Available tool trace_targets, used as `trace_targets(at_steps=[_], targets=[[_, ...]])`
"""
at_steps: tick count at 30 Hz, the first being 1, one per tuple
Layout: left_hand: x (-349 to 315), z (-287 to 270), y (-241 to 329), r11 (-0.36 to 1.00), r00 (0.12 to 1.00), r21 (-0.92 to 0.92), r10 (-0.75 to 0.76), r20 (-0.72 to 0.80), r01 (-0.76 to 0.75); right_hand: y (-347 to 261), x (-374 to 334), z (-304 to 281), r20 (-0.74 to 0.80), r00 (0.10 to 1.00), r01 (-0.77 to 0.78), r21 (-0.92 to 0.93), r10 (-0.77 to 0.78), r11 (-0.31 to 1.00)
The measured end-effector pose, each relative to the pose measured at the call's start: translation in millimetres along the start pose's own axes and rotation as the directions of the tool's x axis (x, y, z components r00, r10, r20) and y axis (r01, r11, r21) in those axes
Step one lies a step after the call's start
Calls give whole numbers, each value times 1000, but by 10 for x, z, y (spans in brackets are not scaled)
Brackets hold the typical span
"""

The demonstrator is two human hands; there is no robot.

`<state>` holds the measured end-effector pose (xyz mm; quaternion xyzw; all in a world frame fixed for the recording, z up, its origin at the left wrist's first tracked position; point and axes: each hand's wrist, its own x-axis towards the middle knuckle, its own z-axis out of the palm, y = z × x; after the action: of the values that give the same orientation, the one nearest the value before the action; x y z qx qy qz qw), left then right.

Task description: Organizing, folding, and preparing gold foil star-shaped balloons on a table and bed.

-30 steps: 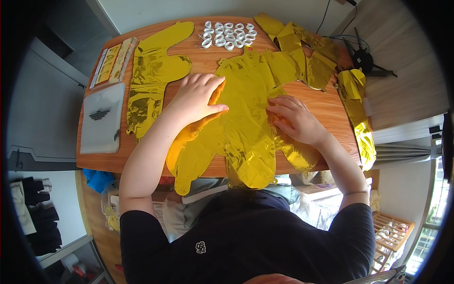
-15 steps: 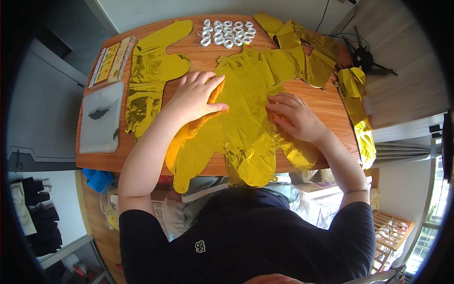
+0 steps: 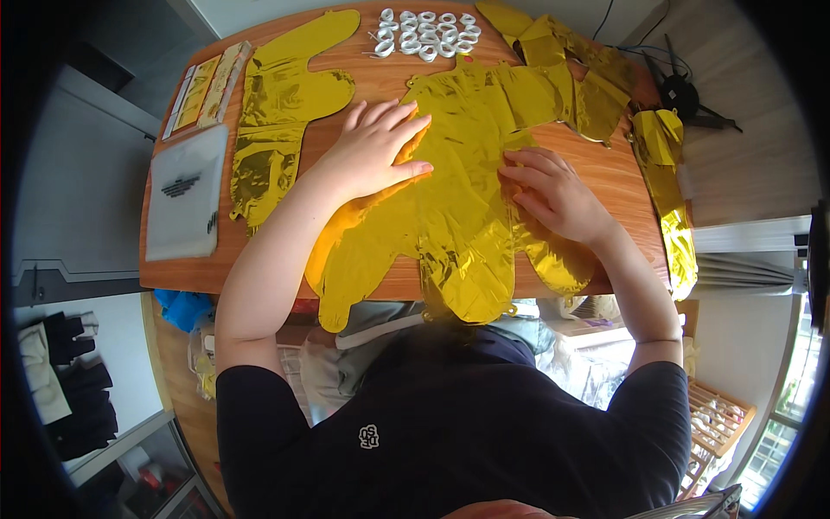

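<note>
A deflated gold foil balloon (image 3: 462, 190) with several lobes lies spread in front of me, its lower lobes reaching over the table's near edge. My left hand (image 3: 367, 156) rests on its left edge, fingers spread and thumb stretched toward the middle. At the right edge is my right hand (image 3: 558, 195), its fingers slightly bent on the foil and the thumb apart from them. Both palms face down, and the foil under them is hidden. A second flat gold foil balloon (image 3: 281, 104) lies to the left of my left hand.
Coils of white ribbon (image 3: 426, 35) sit in rows at the far side of the wooden table (image 3: 333, 134). More gold foil (image 3: 596, 99) lies at the far right, near a black router (image 3: 679, 95). On the left are a clear plastic packet (image 3: 186, 203) and a printed box (image 3: 203, 91).
The whole view has shifted, so the table and hands appear slightly higher and farther right. Both hands keep about the same places on the foil balloon.
</note>
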<state>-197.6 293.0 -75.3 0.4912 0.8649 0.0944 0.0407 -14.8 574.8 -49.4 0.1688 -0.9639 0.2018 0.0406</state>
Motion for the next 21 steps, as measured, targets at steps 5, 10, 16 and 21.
trace_targets(at_steps=[5, 10, 16, 21], targets=[[20, 16, -26, 1000, 1000, 4, 9, 14, -9, 13, 1, 18, -8, 1000, 4, 3, -4, 1000], [20, 91, -62, 1000, 998, -10, 5, -69, -6, 36, 1, 16, 1, 1000, 2, 11, -2, 1000], [50, 78, -31, 998, 998, -4, 60, -18, -60, 34, -1, 3, 1, 1000, -4, 17, 4, 1000], [92, 125, 24, 996, 995, 27, 85, -41, -84, 24, 14, -52, -6, 1000, 14, -7, -14, 1000]])
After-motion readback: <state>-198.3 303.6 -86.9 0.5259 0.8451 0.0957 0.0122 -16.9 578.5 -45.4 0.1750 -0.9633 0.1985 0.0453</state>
